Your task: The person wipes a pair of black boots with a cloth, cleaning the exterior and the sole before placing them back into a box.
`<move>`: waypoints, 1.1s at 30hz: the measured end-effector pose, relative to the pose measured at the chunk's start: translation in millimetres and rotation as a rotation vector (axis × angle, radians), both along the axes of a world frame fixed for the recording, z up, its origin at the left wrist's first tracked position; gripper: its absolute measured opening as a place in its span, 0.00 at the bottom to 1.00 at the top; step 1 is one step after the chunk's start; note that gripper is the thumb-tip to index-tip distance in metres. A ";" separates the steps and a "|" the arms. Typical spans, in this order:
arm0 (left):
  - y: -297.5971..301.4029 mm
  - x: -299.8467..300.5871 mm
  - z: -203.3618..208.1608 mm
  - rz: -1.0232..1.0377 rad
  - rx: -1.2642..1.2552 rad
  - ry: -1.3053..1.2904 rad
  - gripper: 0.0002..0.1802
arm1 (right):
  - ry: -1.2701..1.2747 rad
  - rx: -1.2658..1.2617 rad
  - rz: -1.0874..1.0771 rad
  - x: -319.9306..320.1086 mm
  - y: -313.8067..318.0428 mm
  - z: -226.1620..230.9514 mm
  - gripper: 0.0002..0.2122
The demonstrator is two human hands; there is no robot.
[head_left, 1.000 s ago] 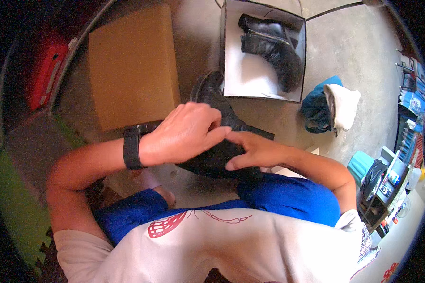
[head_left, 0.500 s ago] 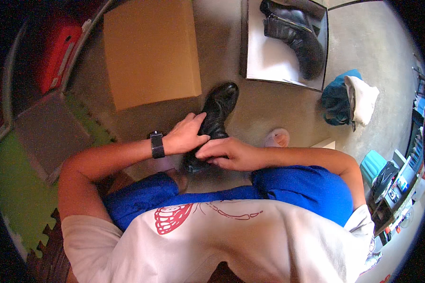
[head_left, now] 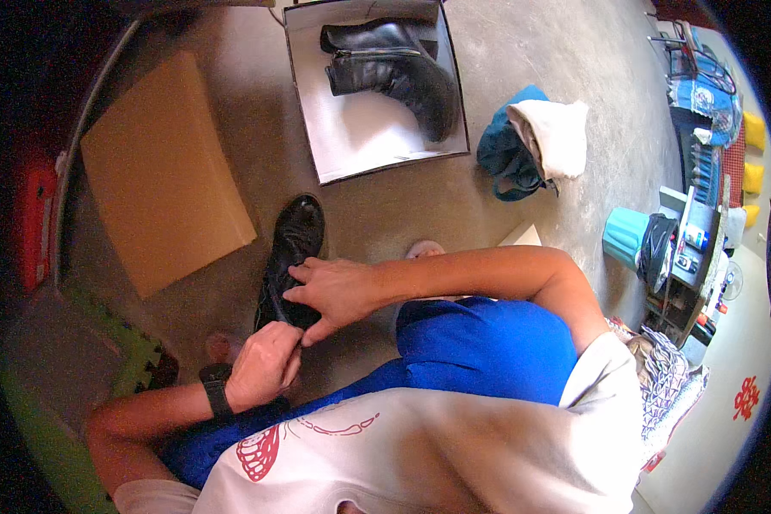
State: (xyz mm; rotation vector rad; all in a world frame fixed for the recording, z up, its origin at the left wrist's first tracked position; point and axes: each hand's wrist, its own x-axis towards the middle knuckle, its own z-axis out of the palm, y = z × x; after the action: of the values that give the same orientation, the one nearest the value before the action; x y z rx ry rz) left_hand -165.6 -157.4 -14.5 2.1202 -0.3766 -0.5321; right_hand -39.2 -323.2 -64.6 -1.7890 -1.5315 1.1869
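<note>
As black boot (head_left: 292, 243) points away, axis slanting rightward, right hand (head_left: 338, 293) splayed atop, left hand (head_left: 263, 367) curled, hold unclear.

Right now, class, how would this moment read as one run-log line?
left hand: curled at black boot's near end, grip unclear | right hand: spread on boot | open box: black footwear inside

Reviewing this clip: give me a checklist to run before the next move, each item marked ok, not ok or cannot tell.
1. Right hand touching the nearer boot: ok, fingers spread on it.
2. Left hand gripping that boot: cannot tell, its fingertips are hidden.
3. Nearer boot's fastening closed: cannot tell, hands cover it.
4. Other boot inside the box: ok, on its side.
5. Box uncovered: ok.
</note>
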 end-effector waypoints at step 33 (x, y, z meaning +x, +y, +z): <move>5.4 7.4 18.3 -0.203 0.246 0.111 0.15 | -0.182 -0.145 0.036 -1.0 9.0 -15.3 0.14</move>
State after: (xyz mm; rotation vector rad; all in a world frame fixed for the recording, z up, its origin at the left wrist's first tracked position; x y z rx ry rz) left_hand -158.2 -152.0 3.8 2.2878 -0.4867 -0.8481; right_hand -40.3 -314.2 -79.9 -2.0199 -1.6206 1.2080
